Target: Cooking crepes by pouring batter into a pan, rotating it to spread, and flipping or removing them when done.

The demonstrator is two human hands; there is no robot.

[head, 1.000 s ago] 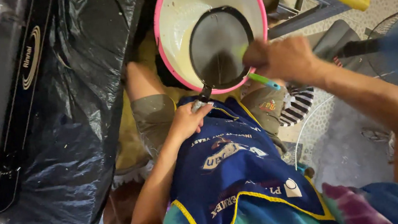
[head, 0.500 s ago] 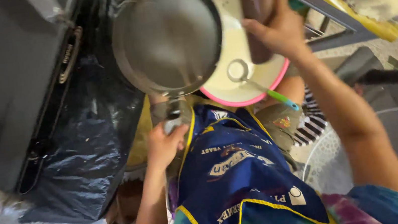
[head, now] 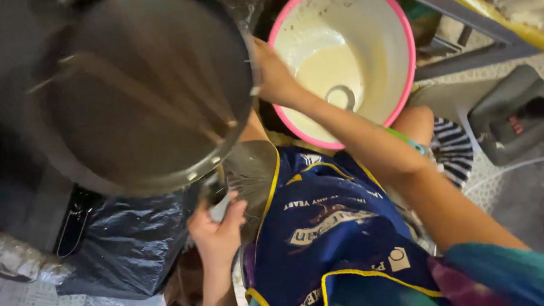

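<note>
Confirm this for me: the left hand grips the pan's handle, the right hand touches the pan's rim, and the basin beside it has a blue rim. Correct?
Not quite. In the head view the basin holding pale batter has a pink rim, not blue. The rest stands: the left hand grips the pan by its handle, and the right hand touches its rim.

The dark round pan point(head: 140, 93) is smeared with motion blur, its top cut off by the upper edge. Below the pan, its handle disappears inside the left hand point(head: 218, 230). Right of the pan, the right hand's point(head: 274, 76) fingers are hidden behind its rim, so what they hold cannot be told. Further right, the pink-rimmed basin's point(head: 403, 40) lower edge is covered by the right forearm.
</note>
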